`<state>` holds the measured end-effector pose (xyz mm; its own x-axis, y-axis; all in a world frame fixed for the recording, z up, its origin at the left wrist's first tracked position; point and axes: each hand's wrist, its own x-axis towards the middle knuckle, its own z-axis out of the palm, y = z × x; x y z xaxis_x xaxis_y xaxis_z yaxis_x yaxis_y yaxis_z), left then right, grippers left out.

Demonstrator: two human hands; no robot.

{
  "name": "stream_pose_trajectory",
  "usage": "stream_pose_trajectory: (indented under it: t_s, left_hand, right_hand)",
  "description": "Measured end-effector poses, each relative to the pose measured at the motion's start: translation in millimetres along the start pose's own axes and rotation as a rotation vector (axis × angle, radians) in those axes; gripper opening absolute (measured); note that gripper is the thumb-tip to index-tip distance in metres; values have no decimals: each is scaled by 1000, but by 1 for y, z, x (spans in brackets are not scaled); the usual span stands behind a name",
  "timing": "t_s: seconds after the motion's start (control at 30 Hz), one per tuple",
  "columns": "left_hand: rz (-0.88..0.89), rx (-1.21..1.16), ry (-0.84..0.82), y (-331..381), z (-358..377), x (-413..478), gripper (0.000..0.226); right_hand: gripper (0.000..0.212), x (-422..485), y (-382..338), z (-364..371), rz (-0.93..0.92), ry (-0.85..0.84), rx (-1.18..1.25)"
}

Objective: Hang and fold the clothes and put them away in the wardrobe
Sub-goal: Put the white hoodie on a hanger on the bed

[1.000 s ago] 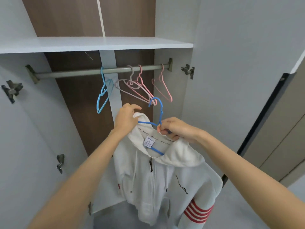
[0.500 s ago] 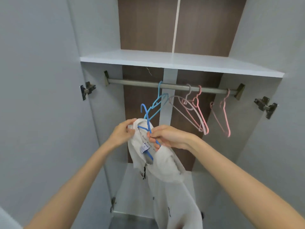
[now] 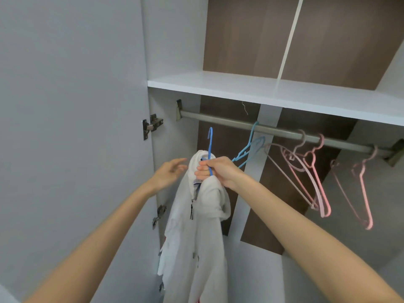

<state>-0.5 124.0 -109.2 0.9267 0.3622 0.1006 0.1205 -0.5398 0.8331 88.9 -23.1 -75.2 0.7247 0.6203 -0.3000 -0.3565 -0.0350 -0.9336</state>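
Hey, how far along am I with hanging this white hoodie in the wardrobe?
Done: the white hoodie sits on the blue hanger. In hand: the right hand grips the hanger's neck, hook just short of the rail; the left hand is open beside the hoodie. Left: hook it over the rail, next to the empty hangers.

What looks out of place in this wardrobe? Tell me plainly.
A thin stray thread dangles below the shelf, above the rod. The white hoodie sits bunched on the blue hanger in the right hand, not yet hooked on.
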Motion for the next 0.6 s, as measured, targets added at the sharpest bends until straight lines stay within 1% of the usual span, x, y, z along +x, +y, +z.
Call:
stream_pose_trajectory:
  t_s: [0.1, 0.27, 0.37, 0.47, 0.53, 0.6]
  left_hand:
    - [-14, 0, 35, -5, -13, 28, 40]
    - [-84, 28, -43, -6, -31, 74, 41]
    - [-88, 11, -54, -5, -33, 94, 38]
    - [-61, -20, -24, -8, -34, 107, 33]
    - [-63, 3, -17, -11, -37, 114, 33]
    - [-75, 33, -46, -10, -40, 119, 36]
  right_hand:
    - [22, 39, -11, 8, -14, 28, -73]
    - [21, 93, -33, 28, -79, 64, -140]
    - [21, 120, -44, 39, -114, 115, -130]
    - [22, 146, -50, 45, -120, 172, -210]
    - [23, 160, -52, 46, -121, 172, -258]
    - [25, 173, -54, 45, -114, 161, -271]
